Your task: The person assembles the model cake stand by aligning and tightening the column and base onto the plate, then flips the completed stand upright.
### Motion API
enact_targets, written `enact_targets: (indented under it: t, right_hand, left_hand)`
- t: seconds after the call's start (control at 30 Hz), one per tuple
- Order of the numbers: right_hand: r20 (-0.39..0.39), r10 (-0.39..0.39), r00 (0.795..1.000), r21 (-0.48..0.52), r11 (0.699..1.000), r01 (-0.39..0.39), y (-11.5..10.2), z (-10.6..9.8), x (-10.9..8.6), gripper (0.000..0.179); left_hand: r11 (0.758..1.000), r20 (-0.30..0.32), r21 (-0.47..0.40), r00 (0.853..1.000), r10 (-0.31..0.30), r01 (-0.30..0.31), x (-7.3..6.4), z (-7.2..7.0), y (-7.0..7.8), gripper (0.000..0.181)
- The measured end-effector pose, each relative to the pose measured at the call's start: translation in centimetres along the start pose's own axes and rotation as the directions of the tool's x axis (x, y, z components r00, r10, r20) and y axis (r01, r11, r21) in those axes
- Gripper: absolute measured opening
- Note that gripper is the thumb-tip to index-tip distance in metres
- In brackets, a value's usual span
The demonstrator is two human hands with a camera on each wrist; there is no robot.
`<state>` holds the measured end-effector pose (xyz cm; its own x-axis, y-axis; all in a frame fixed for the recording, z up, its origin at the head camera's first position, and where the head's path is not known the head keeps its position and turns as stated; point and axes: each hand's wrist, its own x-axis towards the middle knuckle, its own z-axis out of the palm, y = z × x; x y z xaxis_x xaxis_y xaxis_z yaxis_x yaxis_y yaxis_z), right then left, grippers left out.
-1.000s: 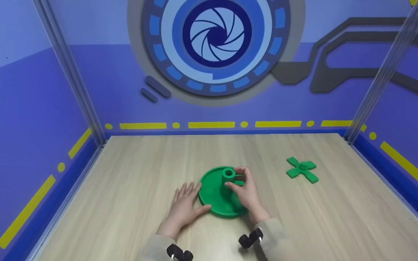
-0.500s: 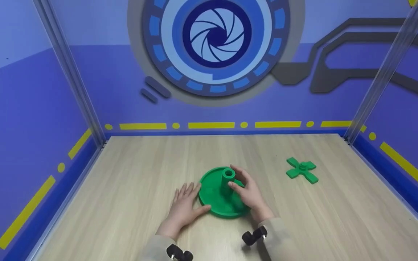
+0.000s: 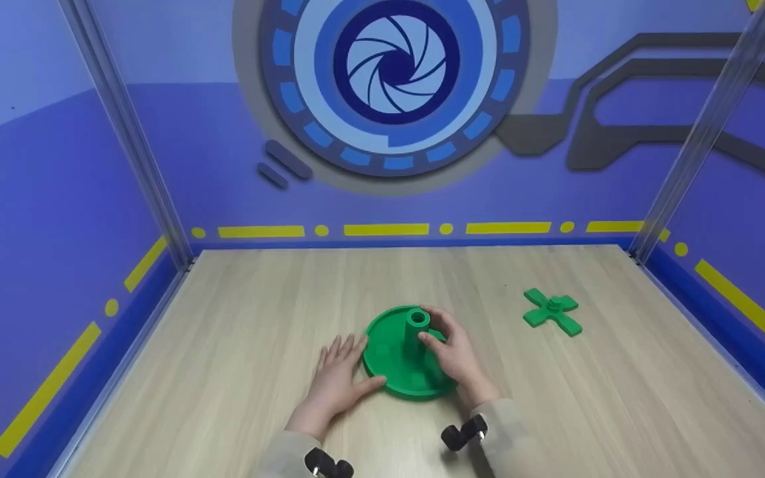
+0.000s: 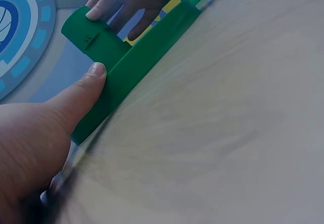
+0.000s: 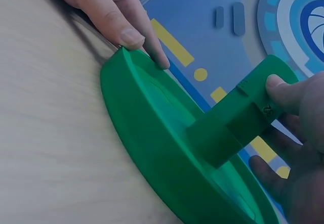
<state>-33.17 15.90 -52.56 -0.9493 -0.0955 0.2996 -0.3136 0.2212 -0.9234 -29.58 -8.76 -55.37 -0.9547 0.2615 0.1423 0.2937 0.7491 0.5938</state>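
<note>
A round green tray (image 3: 384,345) with a raised rim lies on the table. From it rises a hollow green tube (image 3: 416,335), upright and open at the top, with its lower end down inside the tray. My right hand (image 3: 460,355) holds the tube from the right, thumb on the near side and fingers behind; the fingers are partly hidden. In the right wrist view the thumb presses near the tube's top. My left hand (image 3: 337,378) rests at the tray's left edge, fingers spread and thumb touching the rim (image 4: 147,52).
A flat green cross-shaped piece (image 3: 553,311) with a small central knob lies to the right on the wooden table (image 3: 269,299). Blue printed walls (image 3: 329,206) stand behind and at both sides, with metal posts (image 3: 137,133) in the corners.
My right hand has shifted its hold, its fingers closing nearer to the tube. Small green tabs beside the tube at first are now out of sight. My left hand stays still.
</note>
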Motion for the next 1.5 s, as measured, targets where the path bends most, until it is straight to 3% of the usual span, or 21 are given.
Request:
enact_targets:
  t: [0.53, 1.0, 1.17, 1.4, 1.5]
  right_hand:
    - [-0.007, -0.059, 0.998, -0.066, 0.996, 0.059, 0.1, 0.6, -0.1, 0.045]
    - [0.006, 0.019, 1.000, -0.094, 0.995, -0.018, -0.1, 0.4, -0.3, 0.046]
    - [0.041, 0.037, 0.998, -0.053, 0.998, -0.035, -0.4, -0.5, -0.2, 0.049]
    - [0.076, -0.005, 0.997, 0.056, 0.998, 0.001, -0.3, -2.6, -0.1, 0.055]
    - [0.082, 0.033, 0.996, 0.070, 0.997, -0.039, -0.4, -3.9, -0.2, 0.055]
  left_hand:
    - [1.000, -0.006, 0.004, 1.000, -0.019, 0.019, 0.2, -0.1, -0.1, 0.092]
    - [1.000, -0.008, 0.000, 1.000, -0.012, 0.012, 0.1, 0.1, -0.1, 0.093]
    - [1.000, -0.002, -0.003, 1.000, -0.017, 0.017, 0.2, 0.2, -0.1, 0.093]
    - [1.000, -0.004, 0.000, 1.000, -0.008, 0.008, 0.3, 0.2, -0.1, 0.094]
    - [1.000, -0.007, -0.005, 1.000, -0.007, 0.007, 0.2, 0.2, -0.1, 0.095]
